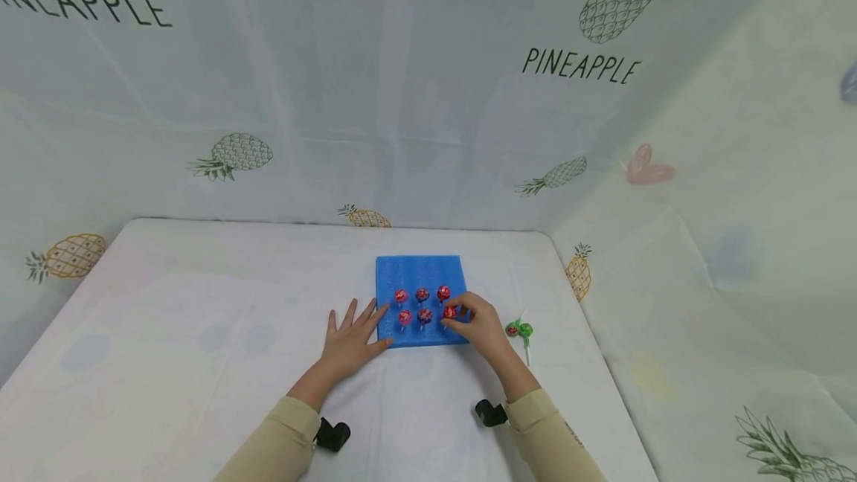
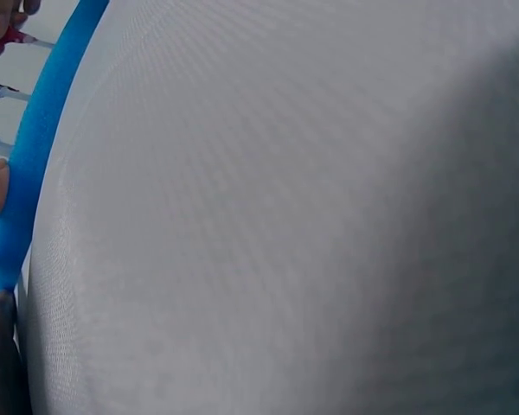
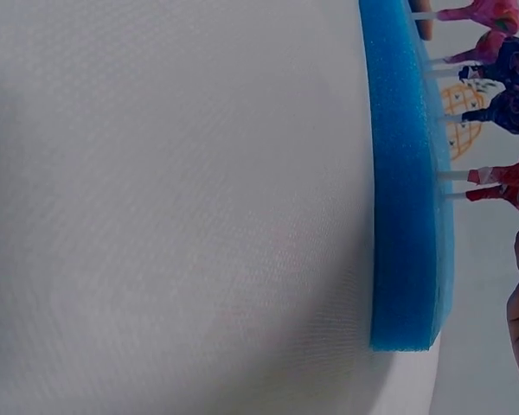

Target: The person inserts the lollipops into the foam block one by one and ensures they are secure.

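Observation:
A blue foam block [image 1: 420,271] lies on the table with wrapped lollipops standing upright in it, in two rows of three. My right hand [image 1: 485,329] pinches the red lollipop [image 1: 449,312] at the right end of the near row. In the right wrist view, the stick of a red lollipop [image 3: 493,175] reaches the foam's top; fingers show at the right edge. With fingers spread, my left hand [image 1: 351,346] rests at the block's left side, fingertips on its edge. Pink lollipops [image 1: 405,317] stand in the left column and dark blue ones [image 1: 425,315] in the middle.
Right of the block, a green lollipop [image 1: 526,329] and a red-and-green one [image 1: 512,329] lie on the white-covered table [image 1: 268,281]. A pineapple-printed cloth [image 1: 428,95] rises behind the table and along its right side. Black wrist cameras [image 1: 491,413] sit at both sleeves.

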A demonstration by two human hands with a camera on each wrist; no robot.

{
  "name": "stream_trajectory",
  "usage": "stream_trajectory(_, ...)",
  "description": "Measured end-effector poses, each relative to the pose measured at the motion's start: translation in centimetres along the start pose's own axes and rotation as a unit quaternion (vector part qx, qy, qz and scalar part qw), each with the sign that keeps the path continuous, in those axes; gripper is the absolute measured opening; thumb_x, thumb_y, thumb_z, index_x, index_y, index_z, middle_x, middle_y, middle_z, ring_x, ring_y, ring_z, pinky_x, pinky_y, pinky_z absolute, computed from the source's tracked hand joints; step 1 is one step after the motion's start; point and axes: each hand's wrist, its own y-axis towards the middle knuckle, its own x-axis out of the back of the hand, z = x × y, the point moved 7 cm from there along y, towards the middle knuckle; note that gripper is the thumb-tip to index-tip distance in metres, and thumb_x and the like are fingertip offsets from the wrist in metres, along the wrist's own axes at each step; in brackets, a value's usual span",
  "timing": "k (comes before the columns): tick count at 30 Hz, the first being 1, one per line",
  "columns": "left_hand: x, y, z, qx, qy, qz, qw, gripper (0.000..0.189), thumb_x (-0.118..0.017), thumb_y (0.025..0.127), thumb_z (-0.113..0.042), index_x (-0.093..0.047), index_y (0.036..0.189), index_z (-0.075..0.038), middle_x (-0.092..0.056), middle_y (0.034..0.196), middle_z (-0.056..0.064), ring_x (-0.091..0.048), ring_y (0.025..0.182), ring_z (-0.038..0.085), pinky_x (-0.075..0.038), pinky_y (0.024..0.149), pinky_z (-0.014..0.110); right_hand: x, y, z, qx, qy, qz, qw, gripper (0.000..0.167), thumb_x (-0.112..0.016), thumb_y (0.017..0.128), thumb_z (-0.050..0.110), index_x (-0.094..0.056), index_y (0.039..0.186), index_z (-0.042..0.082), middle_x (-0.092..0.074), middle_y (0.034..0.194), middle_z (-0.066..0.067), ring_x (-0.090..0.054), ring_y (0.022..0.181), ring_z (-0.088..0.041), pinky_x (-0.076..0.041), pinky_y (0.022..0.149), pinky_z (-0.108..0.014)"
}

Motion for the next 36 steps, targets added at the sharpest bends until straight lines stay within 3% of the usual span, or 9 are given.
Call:
stream_trajectory(5,0.0,0.0,-0.1,0.000,-0.002,-0.002,1.0000,0.072,-0.051,0.094,-0.058,-0.030,0.155,-0.026,-0.024,0.160,0.006,-0.003,0.147,0.040,0.008,0.107,0.068,0.4,-0.3,0.0,-0.005,0.001,-0.002,1.0000,0.027,-0.082,0.079,0.016,-0.072,0.104,0.013,-0.061,0.089,0.003,-0.055,0.078,-0.022,-0.044,0.062,-0.029)
stream_trajectory(12,0.0,0.1,-0.1,0.003,0.001,0.001,1.0000,0.072,-0.051,0.094,-0.058,-0.029,0.155,-0.026,-0.023,0.160,0.006,-0.002,0.147,0.040,0.009,0.107,0.068,2.3,-1.6,-1.1,-0.030,0.005,-0.036,0.9989,0.031,-0.082,0.080,0.016,-0.072,0.109,0.013,-0.067,0.103,-0.005,-0.054,0.083,-0.019,-0.045,0.069,-0.032)
stream_trajectory(22,0.0,-0.1,-0.2,0.005,-0.007,-0.004,1.0000,0.071,-0.053,0.094,-0.056,-0.032,0.154,-0.025,-0.025,0.159,0.008,-0.003,0.146,0.042,0.009,0.107,0.068,5.2,-3.9,-3.3,-0.075,0.001,-0.089,0.9932,0.030,-0.082,0.078,0.011,-0.073,0.106,0.006,-0.065,0.092,-0.008,-0.054,0.080,-0.022,-0.045,0.066,-0.030)
stream_trajectory(27,0.0,-0.1,-0.2,0.006,-0.002,-0.006,1.0000,0.071,-0.053,0.094,-0.056,-0.032,0.154,-0.025,-0.026,0.159,0.008,-0.004,0.146,0.042,0.008,0.107,0.069,6.1,-4.9,-4.4,-0.089,0.011,-0.098,0.9911,0.029,-0.083,0.078,0.010,-0.073,0.105,0.005,-0.063,0.087,-0.013,-0.054,0.077,-0.026,-0.046,0.064,-0.028)
stream_trajectory(36,-0.3,0.1,0.0,0.004,0.001,-0.004,1.0000,0.072,-0.052,0.094,-0.058,-0.031,0.155,-0.027,-0.024,0.160,0.007,-0.002,0.147,0.041,0.009,0.107,0.068,7.3,-6.2,-6.5,-0.129,0.004,-0.102,0.9864,0.029,-0.083,0.079,0.013,-0.072,0.105,0.008,-0.066,0.092,-0.008,-0.056,0.080,-0.020,-0.047,0.065,-0.027)
